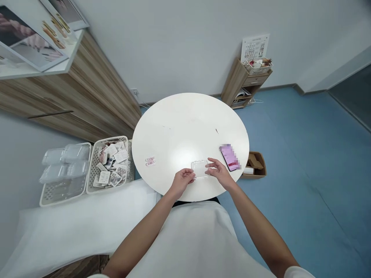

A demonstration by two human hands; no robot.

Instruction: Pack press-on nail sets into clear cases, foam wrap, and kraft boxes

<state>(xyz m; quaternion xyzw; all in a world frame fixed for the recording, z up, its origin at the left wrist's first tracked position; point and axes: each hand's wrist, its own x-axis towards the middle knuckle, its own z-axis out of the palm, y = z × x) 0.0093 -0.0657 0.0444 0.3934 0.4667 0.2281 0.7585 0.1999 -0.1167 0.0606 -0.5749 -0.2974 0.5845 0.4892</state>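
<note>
Above the near part of the round white table, a clear plastic case lies between my hands, its bottom and edges see-through. My left hand pinches the left edge of the case with thumb and fingers. On the opposite side, my right hand curls its fingers around the right edge. A phone with a lit pink screen lies just right of my right hand. Farther left on the table sits a small card with pink and silvery pieces.
The round white table has a few small dark marks. Left of it stand a white basket of cards and packets and another basket with clear plastic boxes. A cardboard box is on the floor at right; a small cabinet stands behind.
</note>
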